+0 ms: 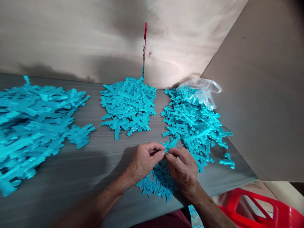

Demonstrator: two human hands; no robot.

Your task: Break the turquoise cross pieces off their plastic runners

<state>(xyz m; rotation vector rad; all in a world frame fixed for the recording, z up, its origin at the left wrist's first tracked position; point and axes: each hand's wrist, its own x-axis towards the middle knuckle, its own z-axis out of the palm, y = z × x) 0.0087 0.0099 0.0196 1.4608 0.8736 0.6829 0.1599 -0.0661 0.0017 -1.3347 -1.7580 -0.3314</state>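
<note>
We've got room to slide left of our grip over the grey tabletop, but a blue pile blocks ahead-right and small blue pieces clutter underneath.

You have a turquoise piece pinched at your fingertips, partly hidden; small, flat, pronged pieces lie heaped beneath.

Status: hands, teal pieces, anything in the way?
Left hand and right hand close together, thumbs toward each other; grip hard to make out. Small teal pieces beneath. Plastic bag on right-hand pile, away from hands.
</note>
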